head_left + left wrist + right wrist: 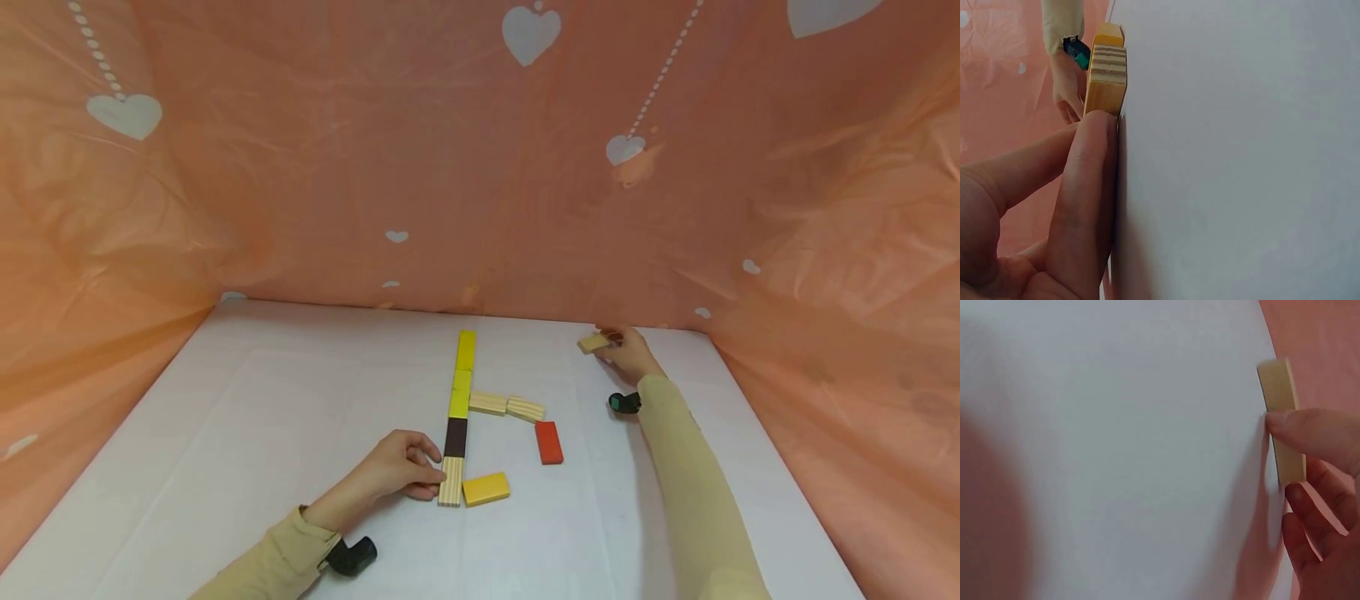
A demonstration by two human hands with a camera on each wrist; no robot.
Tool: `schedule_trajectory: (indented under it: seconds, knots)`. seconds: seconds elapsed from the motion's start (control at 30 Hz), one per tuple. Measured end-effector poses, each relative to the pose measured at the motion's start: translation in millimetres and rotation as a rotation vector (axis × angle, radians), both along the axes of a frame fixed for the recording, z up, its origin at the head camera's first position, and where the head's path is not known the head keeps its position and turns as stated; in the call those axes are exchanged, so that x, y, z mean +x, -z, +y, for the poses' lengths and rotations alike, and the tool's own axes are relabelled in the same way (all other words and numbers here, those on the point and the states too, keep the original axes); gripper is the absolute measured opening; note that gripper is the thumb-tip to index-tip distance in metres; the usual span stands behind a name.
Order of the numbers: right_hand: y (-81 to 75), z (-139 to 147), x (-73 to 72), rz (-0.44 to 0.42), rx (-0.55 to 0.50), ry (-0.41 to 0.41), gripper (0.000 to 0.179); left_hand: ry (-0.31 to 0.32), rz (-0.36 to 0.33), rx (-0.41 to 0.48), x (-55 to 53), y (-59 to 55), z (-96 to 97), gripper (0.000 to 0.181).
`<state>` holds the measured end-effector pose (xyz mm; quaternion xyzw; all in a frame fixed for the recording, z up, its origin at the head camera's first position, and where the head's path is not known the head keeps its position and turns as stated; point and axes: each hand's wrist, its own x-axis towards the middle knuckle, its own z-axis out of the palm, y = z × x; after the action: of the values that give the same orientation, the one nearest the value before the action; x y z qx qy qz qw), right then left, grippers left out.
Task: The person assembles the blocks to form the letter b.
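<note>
A line of flat blocks runs up the white table (262, 433): yellow (466, 350), yellow-green (461, 393), dark brown (455, 437) and a natural wood block (451, 481) nearest me. My left hand (397, 471) lies beside that wood block (1107, 81), with a straight finger (1085, 187) pressing against its end. My right hand (630, 350) is at the far right near the backdrop. It pinches a small wood block (593, 342) between thumb and fingers, and the right wrist view shows the thumb of this hand (1291, 456) on the block's (1279, 394) edge.
Two wood blocks (488, 403) (526, 408) branch right from the line. A red block (549, 442) and a yellow block (486, 489) lie loose nearby. Orange sheeting with white hearts (525, 167) walls the table at the back and both sides.
</note>
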<state>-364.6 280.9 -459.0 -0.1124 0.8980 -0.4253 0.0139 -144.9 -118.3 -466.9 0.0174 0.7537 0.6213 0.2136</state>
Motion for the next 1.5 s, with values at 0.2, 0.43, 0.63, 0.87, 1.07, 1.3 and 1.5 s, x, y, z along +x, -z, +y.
schedule_trajectory:
  seconds: [0.2, 0.43, 0.63, 0.87, 1.07, 1.3, 1.5]
  knots:
    - [-4.5, -2, 4.2, -0.032, 0.039, -0.031, 0.042, -0.004, -0.002, 0.003, -1.1, -0.6, 0.6, 0.027]
    - [-6.2, -1, 9.2, -0.087, 0.078, -0.041, 0.034, -0.02, -0.015, 0.015, 0.7, -2.0, 1.5, 0.027]
    - [-4.6, 2, 13.8, -0.001, 0.133, -0.074, 0.033, -0.017, -0.016, 0.009, 1.8, -1.2, 1.8, 0.026]
    - [-14.1, 2, 30.9, 0.083, 0.125, -0.115, 0.034, 0.005, -0.021, 0.045, 0.9, -1.2, 0.1, 0.024]
    - [-24.7, -4, 45.8, 0.139, 0.124, -0.177, 0.033, -0.008, -0.028, 0.026, -1.4, -2.9, -0.9, 0.025]
    - [-34.1, -20, 64.0, 0.178, 0.136, -0.251, 0.033, -0.009, -0.036, 0.025, -2.4, -2.5, -2.2, 0.026]
    - [-38.3, -34, 82.7, 0.208, 0.103, -0.329, 0.034, -0.004, -0.03, 0.032, -3.0, -0.8, -2.3, 0.026]
